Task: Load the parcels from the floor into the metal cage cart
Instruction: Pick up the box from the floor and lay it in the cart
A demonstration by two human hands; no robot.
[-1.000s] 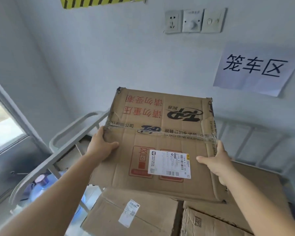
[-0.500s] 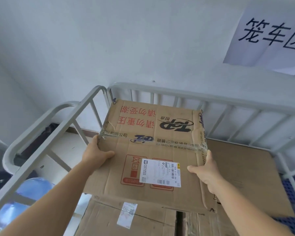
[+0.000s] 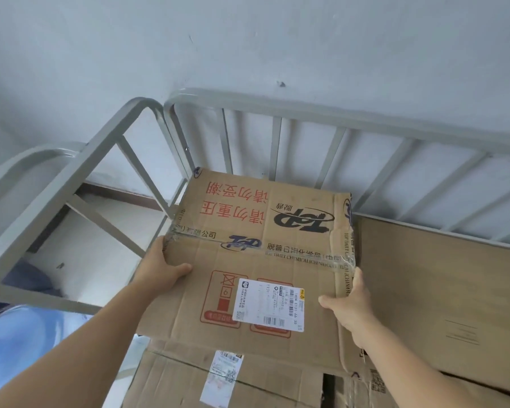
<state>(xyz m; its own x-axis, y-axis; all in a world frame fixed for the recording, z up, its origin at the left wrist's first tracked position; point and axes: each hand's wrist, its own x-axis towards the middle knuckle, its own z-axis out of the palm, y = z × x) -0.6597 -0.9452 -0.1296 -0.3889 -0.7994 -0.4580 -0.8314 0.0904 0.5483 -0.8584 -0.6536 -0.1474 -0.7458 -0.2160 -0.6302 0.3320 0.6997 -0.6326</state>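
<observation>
Placing step in hand. Person held a worn cardboard parcel (image 3: 265,260) by its two sides, inside the back left corner of the metal cage cart (image 3: 306,113). Left hand (image 3: 156,269) gripped the left edge near the clear tape, thumb laid across the top face, the other fingers out of sight below. Right hand (image 3: 348,301) gripped the right edge, thumb on top beside the white shipping label (image 3: 270,304), fingers curled under and hidden. Far end of the parcel lay close to the rear bars; could not tell whether it touched them. It sat above a lower box (image 3: 218,381) with its own label, and just beside a larger plain box (image 3: 439,290) on the right. Whether its underside rested on the lower box was not visible. Judged the load well along, with several boxes already in. Next move likely calls for lowering it flat, squaring it against the corner and the neighbour, then slipping the fingers out from below without pinching them.
</observation>
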